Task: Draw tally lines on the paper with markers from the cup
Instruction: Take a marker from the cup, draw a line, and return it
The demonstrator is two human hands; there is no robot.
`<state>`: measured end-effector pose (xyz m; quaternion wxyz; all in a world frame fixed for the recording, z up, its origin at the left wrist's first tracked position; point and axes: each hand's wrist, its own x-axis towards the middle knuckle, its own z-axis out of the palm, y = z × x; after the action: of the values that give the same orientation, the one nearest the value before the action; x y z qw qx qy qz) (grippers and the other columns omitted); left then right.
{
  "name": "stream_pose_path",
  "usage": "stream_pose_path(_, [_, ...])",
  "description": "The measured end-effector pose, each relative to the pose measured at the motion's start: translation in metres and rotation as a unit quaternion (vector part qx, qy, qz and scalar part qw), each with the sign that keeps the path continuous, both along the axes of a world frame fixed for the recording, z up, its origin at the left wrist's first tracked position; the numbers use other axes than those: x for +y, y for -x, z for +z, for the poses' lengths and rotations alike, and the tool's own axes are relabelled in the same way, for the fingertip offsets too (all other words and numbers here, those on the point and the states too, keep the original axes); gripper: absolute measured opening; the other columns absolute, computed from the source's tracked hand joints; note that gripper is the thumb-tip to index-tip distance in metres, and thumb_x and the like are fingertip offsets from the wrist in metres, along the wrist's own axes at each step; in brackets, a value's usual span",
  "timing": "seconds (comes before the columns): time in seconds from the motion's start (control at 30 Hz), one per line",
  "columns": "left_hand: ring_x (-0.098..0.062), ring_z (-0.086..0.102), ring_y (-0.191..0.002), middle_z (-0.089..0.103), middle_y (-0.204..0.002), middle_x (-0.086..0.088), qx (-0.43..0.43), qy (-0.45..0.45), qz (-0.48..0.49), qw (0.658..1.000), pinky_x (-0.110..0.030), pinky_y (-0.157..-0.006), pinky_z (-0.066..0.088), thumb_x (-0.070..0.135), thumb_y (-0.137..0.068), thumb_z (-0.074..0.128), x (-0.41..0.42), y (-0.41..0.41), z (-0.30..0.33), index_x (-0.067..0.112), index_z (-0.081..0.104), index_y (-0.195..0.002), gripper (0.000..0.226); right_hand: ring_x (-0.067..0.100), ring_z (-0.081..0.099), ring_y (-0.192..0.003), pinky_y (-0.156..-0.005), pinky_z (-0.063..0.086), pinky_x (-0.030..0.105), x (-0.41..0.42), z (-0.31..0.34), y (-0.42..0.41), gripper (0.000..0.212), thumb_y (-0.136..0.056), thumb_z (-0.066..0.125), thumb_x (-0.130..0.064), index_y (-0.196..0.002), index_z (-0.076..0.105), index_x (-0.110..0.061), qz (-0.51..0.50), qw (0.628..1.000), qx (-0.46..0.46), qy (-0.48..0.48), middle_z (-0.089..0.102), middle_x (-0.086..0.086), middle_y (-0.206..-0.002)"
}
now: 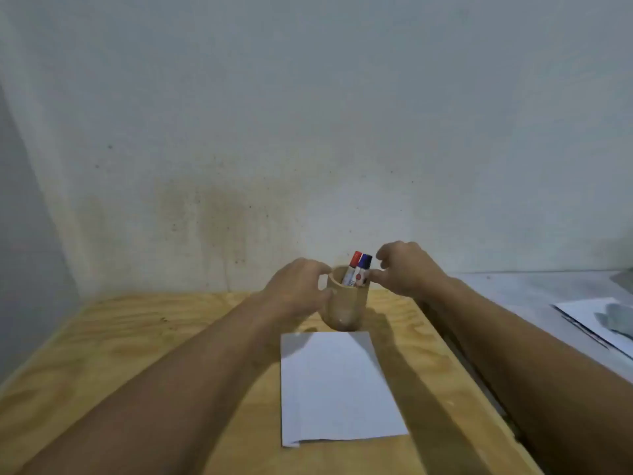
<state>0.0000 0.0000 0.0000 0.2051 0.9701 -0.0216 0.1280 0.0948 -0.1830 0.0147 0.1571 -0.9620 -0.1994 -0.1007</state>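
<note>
A wooden cup (pixel 344 311) stands on the plywood table (pixel 144 351) just beyond a blank white sheet of paper (pixel 337 385). Two markers lean in the cup: one with a red cap (pixel 352 267) and one with a blue cap (pixel 363 269). My left hand (pixel 296 291) curls around the cup's left side, fingers on its rim and wall. My right hand (pixel 402 269) hovers at the cup's right rim, fingers spread close to the blue marker, holding nothing.
A stained pale wall rises right behind the cup. To the right of the table lies a lower grey surface (pixel 534 289) with a white sheet (pixel 596 320) on it. The table's right edge runs beside my right forearm.
</note>
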Motion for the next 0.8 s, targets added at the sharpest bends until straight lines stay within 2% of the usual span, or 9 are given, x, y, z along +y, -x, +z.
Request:
stream_pose_path(0.07, [-0.022,0.050,-0.123,0.054,-0.138,-0.002,-0.002,0.023,0.006,1.000,-0.034,-0.099,0.042,0.027,-0.091,0.055,-0.004,-0.003,-0.004,0.019,0.050,-0.131,0.042,0.025,0.065,-0.077,-0.065,0.050,0.031,0.006,-0.008,0.000,0.052,-0.079,0.069,-0.053,-0.101,0.066,-0.006,-0.036,0.998,0.025,-0.042,0.069,0.010,-0.088])
stream_pose_path(0.13, [-0.024,0.052,-0.118,0.056,-0.134,-0.005,-0.002,0.042,0.010,0.999,-0.033,-0.095,0.044,0.021,-0.095,0.049,-0.010,-0.006,-0.008,0.016,0.052,-0.127,0.033,0.020,0.053,-0.055,-0.053,0.038,0.028,0.013,-0.018,0.000,0.043,-0.078,0.070,-0.049,-0.075,0.061,-0.007,-0.071,0.993,0.045,-0.080,0.057,0.006,-0.062])
stream_pose_path(0.2, [-0.025,0.052,-0.120,0.054,-0.136,-0.007,-0.011,0.060,0.030,0.998,-0.035,-0.097,0.045,0.021,-0.097,0.045,-0.014,-0.013,-0.011,0.014,0.051,-0.127,0.032,0.015,0.044,-0.049,-0.048,0.032,0.026,0.021,-0.024,-0.002,0.043,-0.078,0.071,-0.048,-0.067,0.055,-0.009,-0.095,0.985,0.066,-0.130,0.048,0.002,-0.054])
stream_pose_path(0.27, [-0.025,0.047,-0.128,0.048,-0.144,-0.004,-0.022,0.077,0.051,0.995,-0.037,-0.103,0.041,0.028,-0.097,0.043,-0.014,-0.019,-0.016,0.015,0.046,-0.133,0.038,0.014,0.053,-0.057,-0.050,0.036,0.024,0.026,-0.028,-0.005,0.037,-0.078,0.071,-0.047,-0.075,0.061,-0.012,-0.105,0.979,0.072,-0.160,0.058,0.003,-0.064])
stream_pose_path(0.37, [-0.025,0.049,-0.126,0.051,-0.143,-0.003,-0.013,0.112,0.041,0.993,-0.038,-0.102,0.042,0.032,-0.095,0.047,-0.014,-0.026,-0.025,0.015,0.053,-0.131,0.039,0.017,0.061,-0.068,-0.054,0.041,0.022,0.034,-0.034,-0.006,0.030,-0.082,0.072,-0.040,-0.086,0.066,-0.011,-0.103,0.971,0.079,-0.201,0.066,0.005,-0.078])
stream_pose_path(0.47, [-0.024,0.050,-0.127,0.054,-0.140,-0.002,-0.017,0.151,0.035,0.988,-0.039,-0.103,0.043,0.035,-0.090,0.054,-0.010,-0.031,-0.031,0.019,0.059,-0.125,0.039,0.020,0.062,-0.069,-0.057,0.047,0.027,0.034,-0.030,-0.004,0.024,-0.081,0.075,-0.031,-0.072,0.063,-0.013,-0.094,0.956,0.089,-0.263,0.064,0.005,-0.072])
stream_pose_path(0.53, [-0.024,0.055,-0.121,0.060,-0.133,-0.004,-0.023,0.164,0.040,0.985,-0.038,-0.098,0.045,0.035,-0.088,0.057,-0.010,-0.033,-0.033,0.019,0.062,-0.122,0.038,0.020,0.059,-0.067,-0.058,0.044,0.028,0.032,-0.020,-0.002,0.026,-0.081,0.075,-0.028,-0.068,0.060,-0.012,-0.088,0.943,0.081,-0.311,0.060,0.002,-0.067])
stream_pose_path(0.67, [-0.025,0.050,-0.127,0.055,-0.139,-0.003,-0.014,0.170,0.043,0.985,-0.040,-0.100,0.042,0.037,-0.088,0.057,-0.009,-0.035,-0.033,0.017,0.054,-0.130,0.047,0.015,0.065,-0.077,-0.060,0.044,0.022,0.028,0.013,0.006,0.017,-0.092,0.062,-0.028,-0.097,0.058,-0.012,-0.032,0.923,0.034,-0.382,0.067,0.001,-0.085])
stream_pose_path(0.8, [-0.023,0.049,-0.127,0.053,-0.139,-0.005,-0.048,0.232,0.056,0.970,-0.039,-0.104,0.043,0.031,-0.091,0.056,-0.006,-0.034,-0.020,0.016,0.051,-0.133,0.045,0.016,0.071,-0.081,-0.070,0.055,0.030,0.024,0.040,0.018,0.017,-0.099,0.051,-0.027,-0.111,0.056,-0.016,0.039,0.913,0.012,-0.407,0.068,0.002,-0.089])
